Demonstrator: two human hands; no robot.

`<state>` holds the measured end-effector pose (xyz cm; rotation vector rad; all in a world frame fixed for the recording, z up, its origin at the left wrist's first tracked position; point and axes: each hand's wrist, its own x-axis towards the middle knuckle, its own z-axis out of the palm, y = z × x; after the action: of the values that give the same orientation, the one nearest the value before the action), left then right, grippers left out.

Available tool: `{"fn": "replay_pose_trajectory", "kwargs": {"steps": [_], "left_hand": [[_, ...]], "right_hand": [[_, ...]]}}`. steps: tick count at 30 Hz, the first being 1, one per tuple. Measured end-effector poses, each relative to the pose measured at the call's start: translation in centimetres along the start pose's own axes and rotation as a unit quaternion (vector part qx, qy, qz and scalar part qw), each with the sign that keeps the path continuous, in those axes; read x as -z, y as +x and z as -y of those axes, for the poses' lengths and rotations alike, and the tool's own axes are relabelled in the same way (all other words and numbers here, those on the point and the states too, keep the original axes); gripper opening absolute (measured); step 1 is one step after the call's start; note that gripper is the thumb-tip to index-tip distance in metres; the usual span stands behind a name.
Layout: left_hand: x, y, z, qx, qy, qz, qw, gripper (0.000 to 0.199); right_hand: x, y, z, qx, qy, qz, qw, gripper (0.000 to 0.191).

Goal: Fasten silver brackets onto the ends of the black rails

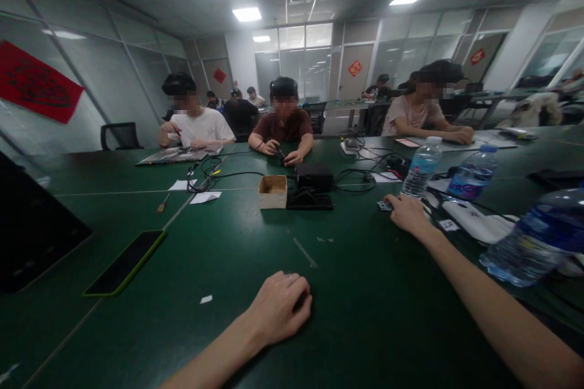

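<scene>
My right hand (407, 214) reaches forward to the right, its fingers closed at the edge of a small flat grey piece (383, 206) on the green table (356, 292). The exact kind of that piece is too small to make out. Just behind this hand stands a clear water bottle (420, 170) with a blue label. My left hand (283, 307) rests on the table near the front, fingers curled in a loose fist and a ring on one finger. Nothing shows in it. Ahead of it lies a clear strip (304, 253), perhaps tape.
A small open cardboard box (272, 199) stands mid-table beside a black device (314, 179). At left lie a phone (125, 263) and a screwdriver (163, 203). More bottles (542, 237), a white device (469, 220) and cables crowd the right. Several people sit across the table.
</scene>
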<state>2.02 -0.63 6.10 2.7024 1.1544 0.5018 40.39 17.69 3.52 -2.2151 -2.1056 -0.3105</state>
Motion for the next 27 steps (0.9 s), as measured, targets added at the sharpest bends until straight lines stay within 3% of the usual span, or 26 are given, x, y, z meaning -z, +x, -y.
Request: {"fn": "replay_pose_trajectory", "kwargs": {"steps": [27], "left_hand": [[-0.24,-0.14,0.19,-0.002,-0.004,0.005,1.000,0.002]], "right_hand": [[0.72,-0.36,0.53,0.028,-0.032,-0.024,0.999,0.045]]}}
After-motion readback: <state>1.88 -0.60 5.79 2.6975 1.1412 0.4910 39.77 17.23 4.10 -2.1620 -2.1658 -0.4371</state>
